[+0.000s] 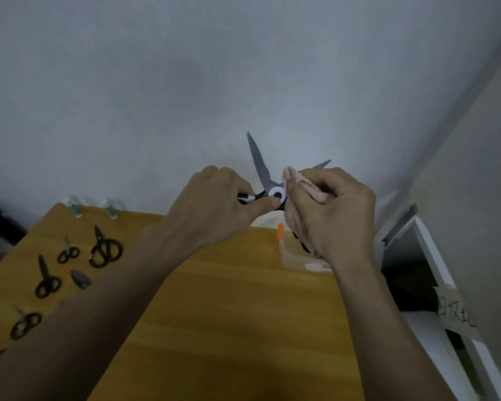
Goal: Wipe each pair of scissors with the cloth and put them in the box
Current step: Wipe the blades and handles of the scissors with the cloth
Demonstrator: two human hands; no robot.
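Note:
A large pair of scissors [259, 166] with grey blades and a black-and-white pivot is held up above the table's far edge, blades spread wide. My left hand [214, 204] grips its black-and-white handle, thumb near the pivot. My right hand [327, 209] holds a pink cloth [301, 180] bunched round the right blade, whose tip pokes out past the cloth. The clear plastic box [298, 263] with an orange clip sits on the table under my right hand, mostly hidden by it.
Several black-handled scissors [106, 250] and a small grey object [81, 278] lie on the left side of the wooden table [229, 314]. Two clear bottles [110, 208] stand at the back left edge. A white wall is behind; a white shelf frame [434, 256] stands to the right.

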